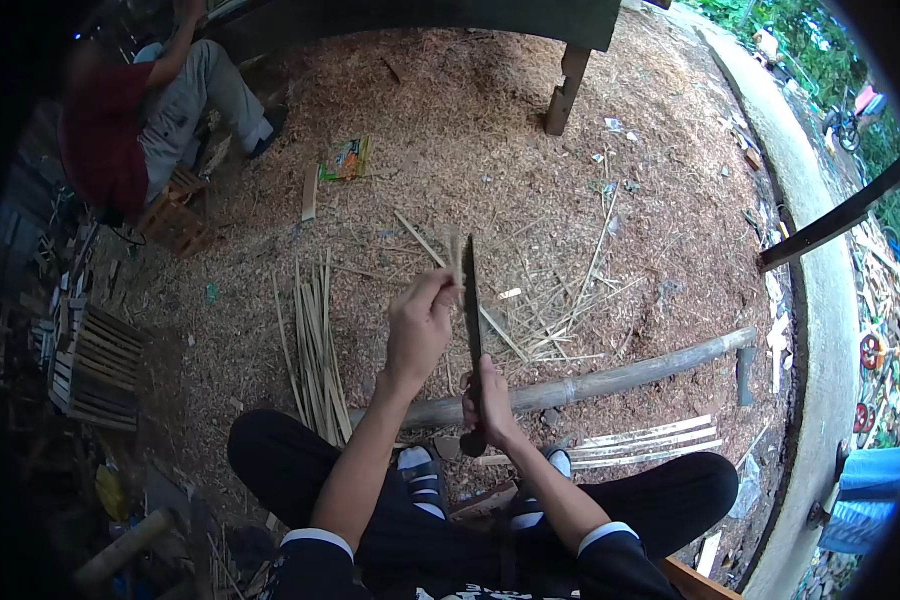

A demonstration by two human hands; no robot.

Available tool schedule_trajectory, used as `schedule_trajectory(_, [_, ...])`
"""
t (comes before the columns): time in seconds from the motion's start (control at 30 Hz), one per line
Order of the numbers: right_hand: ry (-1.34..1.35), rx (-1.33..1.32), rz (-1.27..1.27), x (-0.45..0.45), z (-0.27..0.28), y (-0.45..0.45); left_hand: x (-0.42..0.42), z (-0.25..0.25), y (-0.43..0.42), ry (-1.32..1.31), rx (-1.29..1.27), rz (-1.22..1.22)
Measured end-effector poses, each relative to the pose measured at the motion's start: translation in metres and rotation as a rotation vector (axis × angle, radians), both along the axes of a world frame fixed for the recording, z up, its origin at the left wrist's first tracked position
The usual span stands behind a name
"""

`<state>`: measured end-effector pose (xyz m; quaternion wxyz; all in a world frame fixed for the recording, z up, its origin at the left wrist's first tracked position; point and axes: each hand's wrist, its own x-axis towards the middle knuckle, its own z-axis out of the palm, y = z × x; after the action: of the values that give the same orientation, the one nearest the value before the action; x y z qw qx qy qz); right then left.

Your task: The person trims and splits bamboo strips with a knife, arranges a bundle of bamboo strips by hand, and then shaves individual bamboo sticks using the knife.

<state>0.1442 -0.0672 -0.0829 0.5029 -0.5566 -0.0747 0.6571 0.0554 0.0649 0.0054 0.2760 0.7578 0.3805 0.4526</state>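
Observation:
My right hand is wrapped round the handle of a long dark-bladed knife, its blade pointing away from me. My left hand pinches a thin wooden strip, blurred at its upper end, close beside the blade. Whether strip and blade touch, I cannot tell. Below the hands, a long wooden pole lies across the ground in front of my feet. A bundle of thin strips lies left of my left hand, with one end near the pole. More thin strips are scattered beyond the pole, to the right.
Pale slats lie by my right knee. A person in a red shirt sits at upper left by a wooden crate. A table stands ahead, its leg on shavings-covered ground. A concrete strip runs along the right.

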Motion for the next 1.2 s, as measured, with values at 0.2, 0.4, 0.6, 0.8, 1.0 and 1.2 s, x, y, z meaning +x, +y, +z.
schedule_trajectory(0.2, [-0.312,0.389,-0.145,0.011,0.039,0.005,-0.001,0.003,0.0,0.004,-0.02,0.025])
schedule_trajectory(0.4, [-0.179,0.095,-0.046,-0.007,-0.022,-0.006,-0.005,0.001,-0.002,0.024,-0.095,0.077])
schedule_trajectory(0.6, [-0.268,0.498,-0.195,0.003,0.039,0.004,-0.01,-0.003,0.001,-0.015,0.006,0.035])
schedule_trajectory(0.8, [-0.066,0.146,-0.002,0.002,0.012,-0.001,-0.024,-0.015,0.016,-0.185,-0.1,0.057])
schedule_trajectory(1.0, [-0.319,0.546,-0.282,-0.014,0.042,0.001,-0.021,-0.01,0.008,-0.104,-0.089,0.006])
schedule_trajectory(1.2, [-0.155,0.2,0.021,-0.003,0.014,0.002,-0.039,-0.018,0.015,-0.258,-0.132,0.059])
